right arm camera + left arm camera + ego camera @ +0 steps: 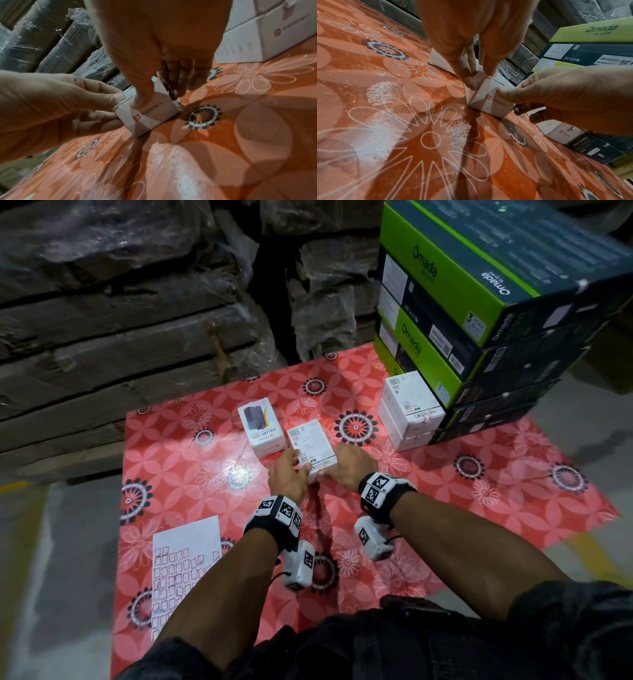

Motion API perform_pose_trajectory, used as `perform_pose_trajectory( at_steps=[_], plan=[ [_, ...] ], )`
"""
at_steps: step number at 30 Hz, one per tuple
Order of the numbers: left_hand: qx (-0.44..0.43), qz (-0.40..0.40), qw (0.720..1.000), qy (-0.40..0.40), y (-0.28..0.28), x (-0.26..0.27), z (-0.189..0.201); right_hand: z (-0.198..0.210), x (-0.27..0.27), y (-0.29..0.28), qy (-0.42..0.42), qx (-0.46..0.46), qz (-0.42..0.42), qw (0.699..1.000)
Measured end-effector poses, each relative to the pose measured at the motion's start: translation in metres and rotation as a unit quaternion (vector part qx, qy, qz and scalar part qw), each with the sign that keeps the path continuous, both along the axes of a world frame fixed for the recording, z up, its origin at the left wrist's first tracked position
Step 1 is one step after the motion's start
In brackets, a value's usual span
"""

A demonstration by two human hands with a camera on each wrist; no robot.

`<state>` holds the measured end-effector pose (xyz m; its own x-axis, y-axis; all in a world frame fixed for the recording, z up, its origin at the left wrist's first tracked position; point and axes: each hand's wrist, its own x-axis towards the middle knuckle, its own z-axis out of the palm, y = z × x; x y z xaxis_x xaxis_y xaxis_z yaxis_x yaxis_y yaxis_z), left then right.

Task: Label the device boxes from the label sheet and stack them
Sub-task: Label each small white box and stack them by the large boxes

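A white Portronics device box (312, 444) lies flat on the red floral table cover, printed side up. My left hand (298, 466) grips its near left corner, fingertips (471, 82) pressed on the edge. At the near right corner my right hand (335, 466) holds it, thumb (139, 102) on the front face and fingers down the right side. The same box (488, 100) (150, 116) shows its logo in both wrist views. The label sheet (186, 563) lies at the near left, apart from both hands. Two white boxes (409, 410) stand stacked at the right.
A "Halley 20X" box (262, 429) stands just left of the held box. A tall stack of green and dark Omada cartons (479, 302) fills the far right behind the white stack. Plastic-wrapped cartons (120, 320) wall off the back. The cover (479, 494) ends over grey floor.
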<state>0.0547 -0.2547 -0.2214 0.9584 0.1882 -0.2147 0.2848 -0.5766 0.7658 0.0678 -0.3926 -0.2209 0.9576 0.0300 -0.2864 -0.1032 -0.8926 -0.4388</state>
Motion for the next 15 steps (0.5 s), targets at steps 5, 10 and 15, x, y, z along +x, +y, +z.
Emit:
perform_pose_trajectory(
  at_steps=[5, 10, 15],
  plan=[
    [-0.006, 0.0, 1.0, 0.005, 0.0004, 0.0006, -0.0014, 0.0065, 0.0005, -0.0003, 0.012, -0.003, 0.002, 1.0],
    [-0.005, -0.002, 1.0, 0.004, 0.001, 0.0023, -0.0029, 0.0059, 0.0001, 0.0021, 0.0, -0.008, 0.004, 1.0],
    [-0.01, -0.007, 1.0, -0.006, 0.0021, 0.0023, -0.0053, 0.0076, 0.0046, -0.0006, 0.012, -0.013, 0.013, 1.0]
  ],
)
